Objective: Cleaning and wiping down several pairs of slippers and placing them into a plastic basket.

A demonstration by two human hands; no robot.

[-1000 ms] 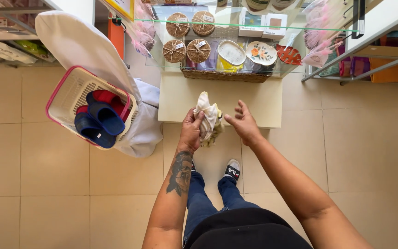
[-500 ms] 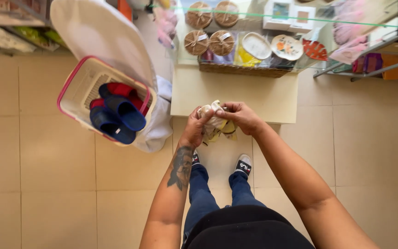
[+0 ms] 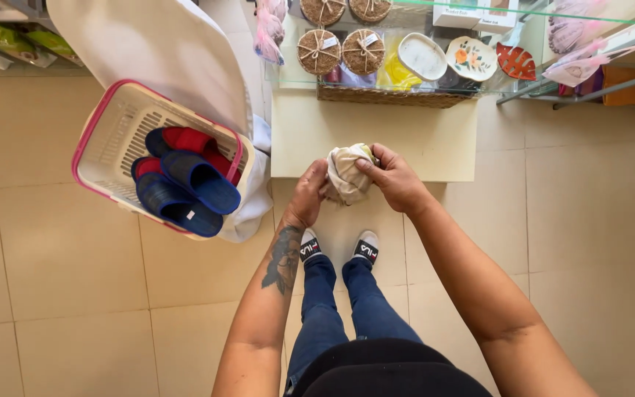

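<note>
Both my hands hold a crumpled cream-coloured cloth bundle (image 3: 347, 174) in front of me, above the tiled floor. My left hand (image 3: 307, 195) cups it from the left and below. My right hand (image 3: 395, 179) grips it from the right, fingers curled over its top. The bundle is balled up tight between the two hands. Below them I see my jeans and my two black shoes (image 3: 336, 248).
A pink-rimmed cream basket (image 3: 108, 143) with blue and red slippers (image 3: 185, 180) hangs at the left, carried by a person in white clothing (image 3: 163, 51). Ahead stands a low cream shelf (image 3: 406, 143) with a wicker tray (image 3: 391, 95) of round coasters and painted dishes.
The cloth hung loose from my left hand a second ago; both hands have since closed around it and balled it up. The view has moved closer to the shelf.
</note>
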